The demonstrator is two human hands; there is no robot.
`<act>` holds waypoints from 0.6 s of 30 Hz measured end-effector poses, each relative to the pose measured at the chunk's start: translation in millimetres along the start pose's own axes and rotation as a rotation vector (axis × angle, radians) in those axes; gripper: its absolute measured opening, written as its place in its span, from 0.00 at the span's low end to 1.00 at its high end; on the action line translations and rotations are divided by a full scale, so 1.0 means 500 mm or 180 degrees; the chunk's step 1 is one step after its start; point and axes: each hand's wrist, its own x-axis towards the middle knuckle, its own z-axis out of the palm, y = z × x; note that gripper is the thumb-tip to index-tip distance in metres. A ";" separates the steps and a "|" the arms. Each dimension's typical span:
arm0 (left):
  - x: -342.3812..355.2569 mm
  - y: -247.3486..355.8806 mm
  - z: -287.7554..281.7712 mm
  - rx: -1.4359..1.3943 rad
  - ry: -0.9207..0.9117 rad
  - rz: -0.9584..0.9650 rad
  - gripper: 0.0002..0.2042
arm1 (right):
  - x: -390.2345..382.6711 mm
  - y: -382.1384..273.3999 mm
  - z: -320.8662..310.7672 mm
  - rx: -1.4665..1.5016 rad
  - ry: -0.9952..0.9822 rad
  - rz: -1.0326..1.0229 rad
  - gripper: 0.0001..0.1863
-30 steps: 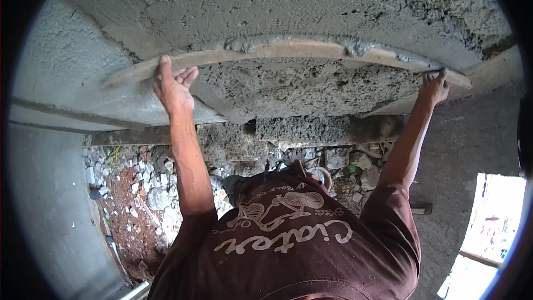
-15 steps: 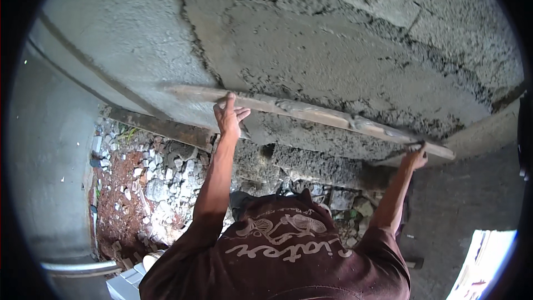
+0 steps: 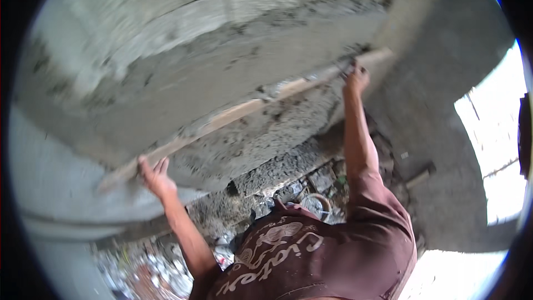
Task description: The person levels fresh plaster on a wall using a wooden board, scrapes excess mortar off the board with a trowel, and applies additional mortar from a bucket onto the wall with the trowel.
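Observation:
A long wooden screed board (image 3: pixel 239 112) lies against the wall, with clumps of wet mortar along its upper edge. My left hand (image 3: pixel 158 179) holds it close to the left end, some fingers raised off the wood. Near the other end, my right hand (image 3: pixel 356 79) is closed round the board's lower edge. Smooth wet mortar (image 3: pixel 183 108) coats the wall above the board; the mortar (image 3: pixel 266 133) just below is rougher and pitted.
Rubble and pale stones (image 3: pixel 150 275) cover the ground at lower left. A bucket (image 3: pixel 317 204) stands below, just beyond my shirt. Bare blockwork (image 3: pixel 200 16) shows higher up the wall. At right, a grey side wall (image 3: pixel 433 133) has a bright opening (image 3: pixel 494 128).
My view has turned, so the wall and board now slope up to the right instead of down. Both hands still hold the board. A bucket has come into sight below.

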 end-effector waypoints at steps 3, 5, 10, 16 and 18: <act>-0.048 0.029 0.068 -0.0039 -0.0063 -0.0242 0.29 | 0.001 -0.144 -0.002 0.0105 0.0050 0.0240 0.30; -0.085 0.030 0.125 -0.0073 -0.0170 -0.0254 0.29 | 0.056 -0.176 -0.009 -0.0012 0.0239 -0.0231 0.31; -0.082 0.048 0.121 0.0096 -0.0384 -0.0328 0.32 | 0.076 -0.148 -0.013 0.0130 0.0152 -0.0006 0.31; 0.008 0.038 -0.007 0.0167 -0.0068 -0.0254 0.32 | -0.045 -0.131 0.025 0.0296 -0.0014 0.0006 0.28; -0.018 0.042 0.040 0.0029 -0.0336 -0.0165 0.32 | 0.053 -0.131 0.026 0.0365 0.0150 -0.0496 0.28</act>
